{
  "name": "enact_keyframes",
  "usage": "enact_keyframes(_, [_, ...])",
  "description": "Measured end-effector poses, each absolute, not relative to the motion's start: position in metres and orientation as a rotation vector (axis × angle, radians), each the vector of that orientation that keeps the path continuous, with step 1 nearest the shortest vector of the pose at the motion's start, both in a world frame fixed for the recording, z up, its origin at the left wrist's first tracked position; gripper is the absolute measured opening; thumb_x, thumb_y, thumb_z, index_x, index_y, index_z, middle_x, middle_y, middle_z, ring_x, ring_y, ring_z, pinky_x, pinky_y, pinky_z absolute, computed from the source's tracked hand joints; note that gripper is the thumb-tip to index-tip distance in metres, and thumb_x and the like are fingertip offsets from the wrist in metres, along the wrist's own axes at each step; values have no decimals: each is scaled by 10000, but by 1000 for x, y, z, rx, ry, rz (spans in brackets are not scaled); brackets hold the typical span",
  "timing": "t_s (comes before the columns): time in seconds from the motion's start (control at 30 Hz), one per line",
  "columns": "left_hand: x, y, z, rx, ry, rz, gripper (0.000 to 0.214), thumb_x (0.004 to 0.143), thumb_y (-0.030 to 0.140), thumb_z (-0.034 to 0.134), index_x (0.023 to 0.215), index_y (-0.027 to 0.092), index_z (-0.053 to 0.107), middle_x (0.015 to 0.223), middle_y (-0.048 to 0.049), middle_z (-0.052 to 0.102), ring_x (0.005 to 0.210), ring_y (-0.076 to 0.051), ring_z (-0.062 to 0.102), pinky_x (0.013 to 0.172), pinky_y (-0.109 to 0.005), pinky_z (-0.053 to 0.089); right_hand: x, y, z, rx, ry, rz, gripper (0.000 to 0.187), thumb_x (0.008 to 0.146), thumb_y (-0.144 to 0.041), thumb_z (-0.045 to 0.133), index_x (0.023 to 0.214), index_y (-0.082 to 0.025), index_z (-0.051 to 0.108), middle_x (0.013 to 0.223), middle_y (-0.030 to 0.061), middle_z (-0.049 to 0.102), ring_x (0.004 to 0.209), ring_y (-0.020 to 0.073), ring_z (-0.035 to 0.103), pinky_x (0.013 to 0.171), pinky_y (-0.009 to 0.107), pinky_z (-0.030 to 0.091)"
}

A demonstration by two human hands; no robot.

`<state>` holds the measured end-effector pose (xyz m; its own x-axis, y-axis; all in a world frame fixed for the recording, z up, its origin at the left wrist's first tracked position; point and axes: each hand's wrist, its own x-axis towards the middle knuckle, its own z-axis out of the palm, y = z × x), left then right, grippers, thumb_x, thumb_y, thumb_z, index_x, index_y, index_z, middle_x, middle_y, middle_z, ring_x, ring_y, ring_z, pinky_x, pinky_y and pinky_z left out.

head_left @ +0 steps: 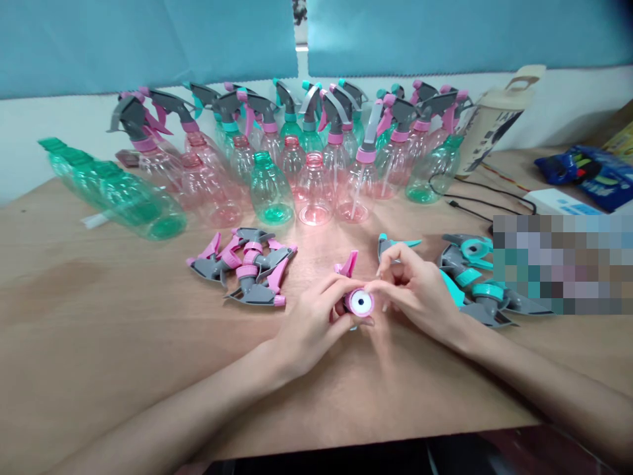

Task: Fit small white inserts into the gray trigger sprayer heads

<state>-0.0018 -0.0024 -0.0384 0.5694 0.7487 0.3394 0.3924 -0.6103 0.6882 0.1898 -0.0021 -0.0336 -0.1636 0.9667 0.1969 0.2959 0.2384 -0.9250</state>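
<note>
My left hand point(316, 316) is closed around a pink-and-grey spray trigger head point(362, 303). The underside of its pink collar faces me, showing a white disc with a dark hole in the centre. A pink trigger point(350, 263) sticks up behind the fingers. My right hand point(420, 290) is just to the right, its fingers bent and apart, a fingertip at the collar's edge. Nothing shows between its fingers. Pink-and-grey spray heads point(252, 270) lie piled left of my hands. Teal-and-grey spray heads point(487, 290) lie to the right, partly behind my right hand.
Several uncapped bottles stand along the back, including a pink one point(314, 191) and a green one point(271, 191). Behind them are bottles with spray heads fitted point(336, 138). Green bottles point(143, 204) are at left. A cream tumbler point(494, 125), black cable point(484, 198) and blue packet point(593, 175) are at right.
</note>
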Motion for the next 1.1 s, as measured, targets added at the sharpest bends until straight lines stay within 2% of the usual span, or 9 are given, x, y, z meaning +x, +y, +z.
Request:
enact_keyframes(0.13, [-3,-2,-37,2223,918,817,306,815,221,668,1103,203,566,917,-2,588,666,-108,529,654,-246,456,198,4,-33,-1202,-1690,780,247,899,-430,507,796,-212,453,580,-53,500,482,96,504,479,230,401])
enact_keyframes(0.27, [-4,-1,-36,2222,925,799,287,818,189,658,1090,195,567,915,0,586,678,-108,532,659,-242,451,199,3,-20,-1113,-1871,633,174,835,-330,618,762,-205,520,675,-10,570,605,128,541,562,261,422])
enact_keyframes(0.37, [-5,-1,-36,2233,905,834,281,818,221,665,1079,187,569,920,-2,592,713,-116,546,659,-236,446,198,0,-12,-961,-2056,461,92,829,-254,614,760,-205,578,689,8,616,662,152,556,693,318,440])
enact_keyframes(0.47, [-6,0,-37,2241,900,856,278,828,267,655,1080,183,574,912,-3,598,709,-116,554,648,-234,452,199,0,-11,-860,-2203,341,22,819,-213,611,798,-209,616,724,11,634,707,158,563,854,393,409])
enact_keyframes(0.57, [-6,1,-38,2278,898,880,299,829,265,654,1104,183,573,921,-7,599,717,-117,561,660,-235,464,199,1,-16,-843,-2300,286,26,819,-222,604,830,-214,626,735,6,609,713,148,558,934,428,368])
enact_keyframes(0.83, [-8,1,-41,2350,930,876,345,798,188,681,1124,190,569,950,-17,610,805,-139,588,727,-257,491,200,1,-15,-875,-2400,239,90,837,-259,564,889,-217,624,719,-2,609,736,154,570,982,439,318])
enact_keyframes(1.1, [-9,2,-37,2364,902,936,271,854,275,618,1105,180,583,987,-52,620,827,-158,607,703,-277,513,200,-1,-8,-887,-2415,164,86,839,-257,563,886,-231,630,598,-39,595,628,137,557,949,403,354])
